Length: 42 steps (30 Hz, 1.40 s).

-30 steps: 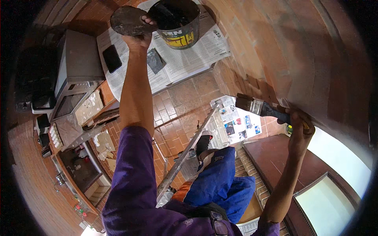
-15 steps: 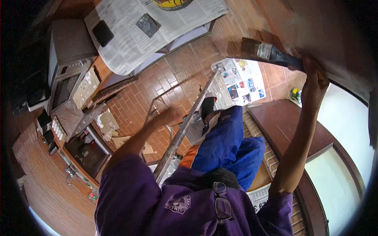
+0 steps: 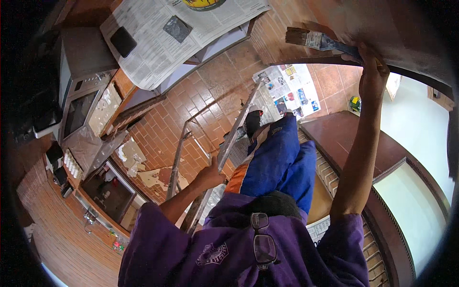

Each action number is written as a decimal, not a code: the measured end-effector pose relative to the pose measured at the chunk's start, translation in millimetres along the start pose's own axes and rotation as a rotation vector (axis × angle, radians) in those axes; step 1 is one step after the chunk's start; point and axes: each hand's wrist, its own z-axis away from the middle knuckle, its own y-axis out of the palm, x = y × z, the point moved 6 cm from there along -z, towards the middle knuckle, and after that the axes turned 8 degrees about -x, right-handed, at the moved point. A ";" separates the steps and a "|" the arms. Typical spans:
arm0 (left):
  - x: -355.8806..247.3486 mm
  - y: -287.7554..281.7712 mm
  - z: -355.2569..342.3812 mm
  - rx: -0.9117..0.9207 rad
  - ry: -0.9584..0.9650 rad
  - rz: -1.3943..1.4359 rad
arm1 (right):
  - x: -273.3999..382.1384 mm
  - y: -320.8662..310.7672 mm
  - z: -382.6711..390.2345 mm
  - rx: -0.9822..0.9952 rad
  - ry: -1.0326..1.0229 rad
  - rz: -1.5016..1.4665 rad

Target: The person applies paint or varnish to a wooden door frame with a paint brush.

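My right hand [image 3: 374,74] is raised at the upper right, its fingers closed round the dark handle of a paintbrush [image 3: 314,39]. The brush's brown bristles point left, in front of a brown surface [image 3: 387,28]; whether they touch it I cannot tell. Lower and to the left, my left hand [image 3: 209,177] grips the side rail of a paint-marked ladder [image 3: 239,125], thumb up along it. My legs in blue trousers are beside the ladder, and one dark shoe [image 3: 252,123] shows near its rail.
A newspaper-covered surface [image 3: 158,62] holds a yellow can [image 3: 203,4], a dark phone-like slab [image 3: 123,41] and a grey square pad [image 3: 177,29]. More newspaper [image 3: 299,91] lies on the tiled floor. A microwave [image 3: 81,110] and sink [image 3: 107,191] are at the left; a brown ledge [image 3: 349,138] is at the right.
My left hand has moved down and taken hold of the ladder rail. The brush and my right hand have shifted slightly up and left in the picture. The view has shifted a little.
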 end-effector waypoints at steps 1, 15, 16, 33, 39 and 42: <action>-1.7 -1.6 -1.1 -0.024 -0.002 -0.038 | -3.1 -1.4 -1.4 -0.012 0.011 0.008; 0.4 -1.5 -6.0 -0.124 -0.028 -0.162 | 2.9 5.0 5.6 -0.091 -0.011 0.021; -1.9 -3.0 -6.7 -0.135 -0.058 -0.191 | 2.8 6.1 5.5 -0.081 0.003 -0.034; -4.1 -15.7 -2.9 -0.387 -0.135 -0.280 | 8.0 21.1 2.4 0.183 0.042 -0.275; -2.7 -15.7 -7.3 -0.389 -0.093 -0.357 | 13.6 24.2 3.4 0.247 0.002 -0.278; -9.6 -18.3 -3.4 -0.381 -0.101 -0.357 | 11.2 24.8 1.5 0.277 0.010 -0.253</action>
